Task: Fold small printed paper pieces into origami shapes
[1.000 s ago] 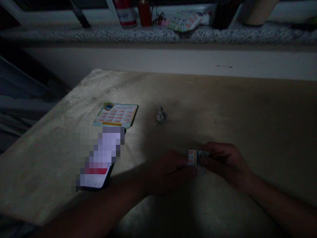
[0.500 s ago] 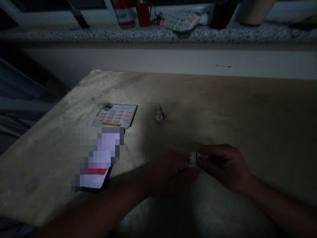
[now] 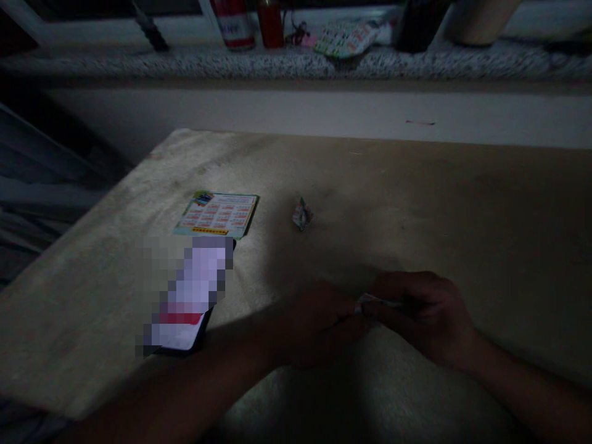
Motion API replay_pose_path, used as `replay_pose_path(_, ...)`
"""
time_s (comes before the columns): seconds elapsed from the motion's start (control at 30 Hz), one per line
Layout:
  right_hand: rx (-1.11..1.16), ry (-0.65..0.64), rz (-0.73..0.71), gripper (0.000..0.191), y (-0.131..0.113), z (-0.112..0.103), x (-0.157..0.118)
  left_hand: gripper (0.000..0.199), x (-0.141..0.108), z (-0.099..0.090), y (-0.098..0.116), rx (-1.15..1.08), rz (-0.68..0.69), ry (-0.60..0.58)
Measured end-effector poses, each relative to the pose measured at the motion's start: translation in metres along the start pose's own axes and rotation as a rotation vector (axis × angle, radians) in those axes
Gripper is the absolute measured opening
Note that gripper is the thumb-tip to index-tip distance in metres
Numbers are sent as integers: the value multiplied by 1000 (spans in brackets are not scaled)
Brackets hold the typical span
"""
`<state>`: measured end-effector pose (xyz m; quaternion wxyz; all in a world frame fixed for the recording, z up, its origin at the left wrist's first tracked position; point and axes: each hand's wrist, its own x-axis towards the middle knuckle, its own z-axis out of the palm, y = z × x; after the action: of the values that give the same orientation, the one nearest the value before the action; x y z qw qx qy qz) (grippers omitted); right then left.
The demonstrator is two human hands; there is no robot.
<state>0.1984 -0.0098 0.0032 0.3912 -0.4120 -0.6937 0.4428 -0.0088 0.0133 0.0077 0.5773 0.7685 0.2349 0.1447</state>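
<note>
A small folded piece of printed paper (image 3: 365,300) is pinched between both hands, low and right of centre; most of it is covered by fingers. My left hand (image 3: 319,324) closes on its left end, dark in shadow. On its right side, my right hand (image 3: 425,314) grips it between thumb and fingers. Beyond the hands, a small folded paper shape (image 3: 302,214) with similar print rests on the table. To its left lies a stack of printed calendar cards (image 3: 219,214), and a phone (image 3: 194,283) with a lit, blurred screen sits just in front of them.
The worn table (image 3: 485,203) meets a white wall (image 3: 277,111). Above runs a speckled stone sill (image 3: 185,65) holding a red and white can (image 3: 237,28), a red container (image 3: 271,24), a crumpled printed packet (image 3: 346,40) and a dark cup (image 3: 419,24).
The paper between my hands has turned, its printed face showing before and now mostly a thin edge. My right hand has shifted slightly right; other things on the table stay put.
</note>
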Motion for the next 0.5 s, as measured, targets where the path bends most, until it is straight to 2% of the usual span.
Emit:
replay_pose_path(0.1, -24, 11, -20, 19, -1, -1, 0, 35, 0, 0, 0, 14, -5, 11)
replay_pose_path(0.23, -101, 81, -80, 6, 1, -1, 0, 31, 0, 0, 2, 84, 1, 38)
replay_pose_path(0.3, -142, 107, -136, 10, 2, -1, 0, 29, 1, 1, 4, 168, 14, 55)
replay_pose_path(0.4, -179, 95, -200, 10, 2, -2, -1, 27, 2, 3, 5, 280, 21, 43)
replay_pose_path(0.5, -164, 71, -188, 8, 1, -2, -1, 26, 3, 5, 4, 341, 34, 7)
